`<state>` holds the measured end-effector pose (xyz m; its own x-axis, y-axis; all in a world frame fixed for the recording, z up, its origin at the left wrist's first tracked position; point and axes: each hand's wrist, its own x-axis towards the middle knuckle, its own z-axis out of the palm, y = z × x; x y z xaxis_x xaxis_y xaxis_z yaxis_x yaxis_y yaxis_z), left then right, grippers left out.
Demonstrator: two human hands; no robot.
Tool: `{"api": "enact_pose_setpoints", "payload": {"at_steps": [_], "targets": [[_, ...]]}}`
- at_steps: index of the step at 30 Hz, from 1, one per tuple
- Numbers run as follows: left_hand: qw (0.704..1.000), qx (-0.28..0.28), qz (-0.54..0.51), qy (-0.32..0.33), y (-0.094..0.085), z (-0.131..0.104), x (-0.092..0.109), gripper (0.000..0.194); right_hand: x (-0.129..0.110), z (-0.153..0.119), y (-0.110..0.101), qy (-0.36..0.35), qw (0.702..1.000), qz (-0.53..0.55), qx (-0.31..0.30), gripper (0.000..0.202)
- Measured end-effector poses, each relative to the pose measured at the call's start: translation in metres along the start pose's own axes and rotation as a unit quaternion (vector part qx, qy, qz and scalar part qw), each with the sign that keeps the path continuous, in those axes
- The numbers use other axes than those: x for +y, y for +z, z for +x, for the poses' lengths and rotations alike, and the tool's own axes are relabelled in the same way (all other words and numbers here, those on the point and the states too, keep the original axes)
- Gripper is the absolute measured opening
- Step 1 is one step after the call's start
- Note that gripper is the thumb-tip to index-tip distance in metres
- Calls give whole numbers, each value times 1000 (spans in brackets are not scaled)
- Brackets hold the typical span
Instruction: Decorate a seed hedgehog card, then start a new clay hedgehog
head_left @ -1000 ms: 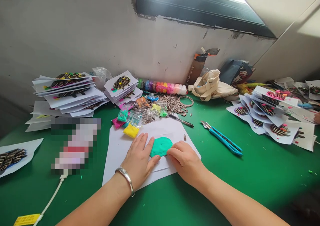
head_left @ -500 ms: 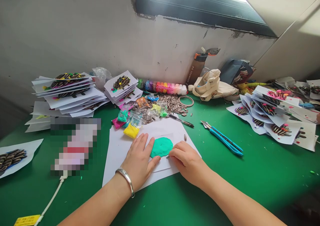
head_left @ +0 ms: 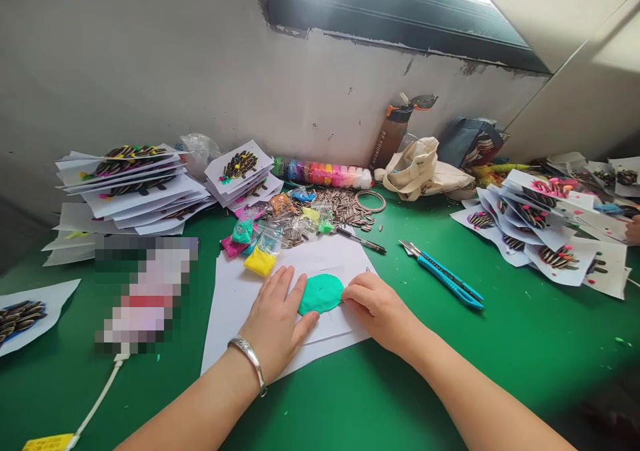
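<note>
A flattened turquoise oval of modelling clay lies on white paper in front of me. My left hand rests flat on the paper with its fingers stretched out, index finger and thumb beside the clay's left edge. Pinched at the clay's right edge, my right hand holds a small dark sunflower seed, mostly covered by the fingertips. Behind the paper lie a heap of striped sunflower seeds and small bags of coloured clay, among them a yellow one. A black pen lies across the paper's far edge.
A blue utility knife lies to the right. Stacks of seed pictures stand at left and right. A tape roll, brown bottle and cloth bag sit near the wall. Another person's hand shows at the right edge.
My right hand has shifted slightly away from me along the clay's right edge, still pinching the seed. My left hand stays in place on the paper.
</note>
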<state>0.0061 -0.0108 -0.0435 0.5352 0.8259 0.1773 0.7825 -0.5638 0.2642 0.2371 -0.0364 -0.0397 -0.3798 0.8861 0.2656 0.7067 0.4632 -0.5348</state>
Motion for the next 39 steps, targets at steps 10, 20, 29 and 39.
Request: {"api": "enact_pose_setpoints", "payload": {"at_steps": [10, 20, 29, 39], "targets": [[1000, -10, 7, -2, -1, 0, 1, 58, 6, 2, -5, 17, 999, 27, -8, 24], [1000, 1, 4, 2, 0, 1, 0, 57, 6, 5, -8, 21, 999, 34, -13, 23], [1000, -1, 10, 1, 1, 0, 0, 58, 8, 6, -10, 31, 999, 30, -13, 24], [1000, 4, 14, 8, 0, 1, 0, 57, 13, 8, -10, 27, 999, 24, -6, 23]]}}
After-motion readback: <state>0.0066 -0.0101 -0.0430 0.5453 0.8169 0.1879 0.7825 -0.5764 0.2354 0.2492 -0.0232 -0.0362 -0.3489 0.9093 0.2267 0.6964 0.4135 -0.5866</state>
